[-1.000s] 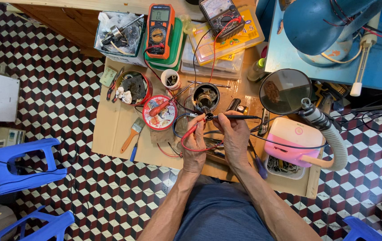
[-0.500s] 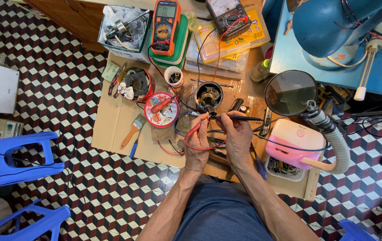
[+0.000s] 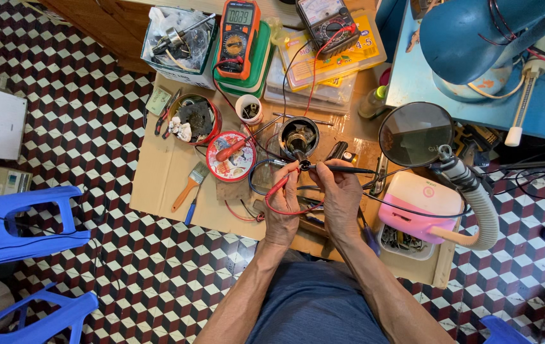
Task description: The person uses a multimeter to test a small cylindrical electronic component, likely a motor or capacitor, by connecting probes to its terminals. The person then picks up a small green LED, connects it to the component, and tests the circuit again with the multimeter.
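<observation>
Left hand [image 3: 283,207] with fingers clamped on a slim red probe [image 3: 280,186], right hand [image 3: 341,194] with fingers pinched on a thin black probe [image 3: 342,169], both tips meeting beside a round dark metal cup [image 3: 298,137], cardboard-covered desk [image 3: 158,172], round red tin lid [image 3: 231,156], wooden-handled brush [image 3: 189,186]

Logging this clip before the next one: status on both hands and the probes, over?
Left hand grips red probe. Right hand grips black probe. Tips meet beside the round black part. Loose wires underneath.
</observation>
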